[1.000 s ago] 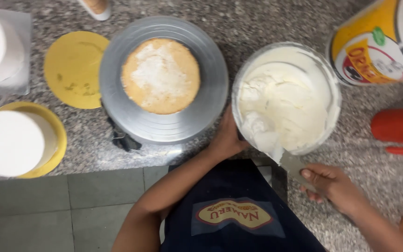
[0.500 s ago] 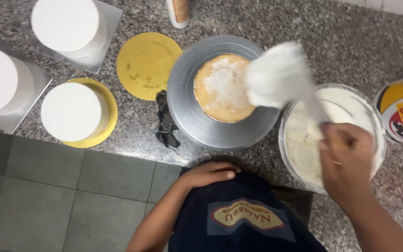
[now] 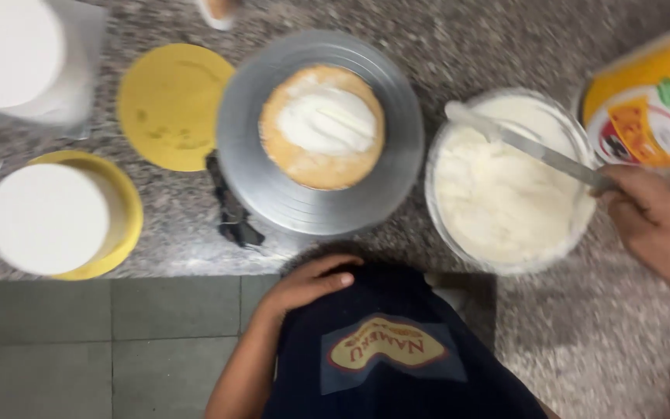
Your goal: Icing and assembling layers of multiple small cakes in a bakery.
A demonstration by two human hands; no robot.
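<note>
- Our right hand [image 3: 661, 221] is closed around the handle of a spatula [image 3: 529, 147]; the fingers wrap the handle fully and nothing else is in the grip.
- The spatula blade reaches to the left across the top of the glass bowl [image 3: 583, 140], and its tip carries white cream.
- The bowl stands on the speckled stone counter [image 3: 467, 46], just right of the turntable, and holds white cream [image 3: 498, 198].
- Our left hand [image 3: 308, 283] rests at the counter edge, against the dark apron [image 3: 397, 349]. The fingers are loosely curled and hold nothing.
- The grey turntable [image 3: 250, 155] sits in front of us, between the bowl and the yellow boards.
- A round cake layer [image 3: 323, 128] lies at the centre of the turntable, with a patch of white cream spread over its top and a bare golden rim around it.
- A dark knob or clamp [image 3: 230, 213] lies against the lower left edge of the turntable; the blur prevents closer identification.
- A bare yellow board [image 3: 168, 105] lies to the left of the turntable.
- A white frosted cake [image 3: 44, 217] sits on a second yellow board [image 3: 129, 209] at lower left.
- Another white cake [image 3: 13, 50] stands at the upper left corner.
- A yellow tub [image 3: 649, 101] stands just beyond the bowl, at the right.
</note>
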